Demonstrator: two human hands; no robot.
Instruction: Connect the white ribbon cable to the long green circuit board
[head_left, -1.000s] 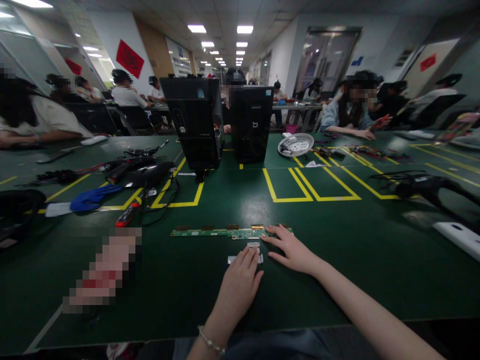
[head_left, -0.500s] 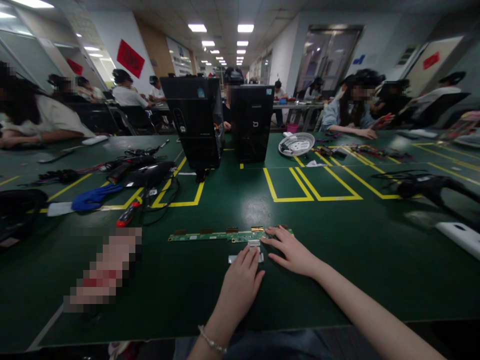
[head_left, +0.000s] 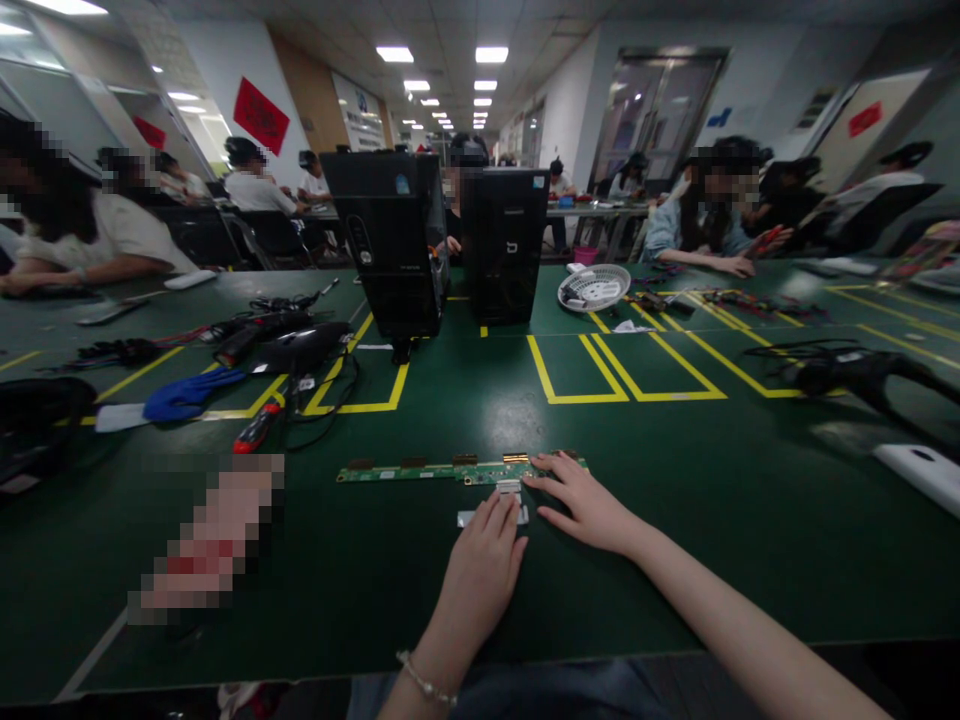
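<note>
A long, narrow green circuit board (head_left: 405,474) lies flat on the table in front of me, with copper-coloured tabs along its far edge. My right hand (head_left: 589,505) rests on the board's right end, fingers spread and stretched out. A white flat ribbon cable (head_left: 508,487) meets the board's near edge, and a pale bent part of it shows on both sides of my left fingers. Over this cable lies my left hand (head_left: 484,560), its fingers extended and close together. Those fingertips hide the middle of the cable.
Two black computer towers (head_left: 504,245) stand at the back. A red-handled screwdriver (head_left: 256,428), a blue glove (head_left: 191,393) and black cables lie to the left. Toward the back right is a white round basket (head_left: 594,288). Several people sit around and beyond the table.
Both hands and the circuit board stay practically where they were. At the far left, a person has shifted position slightly.
</note>
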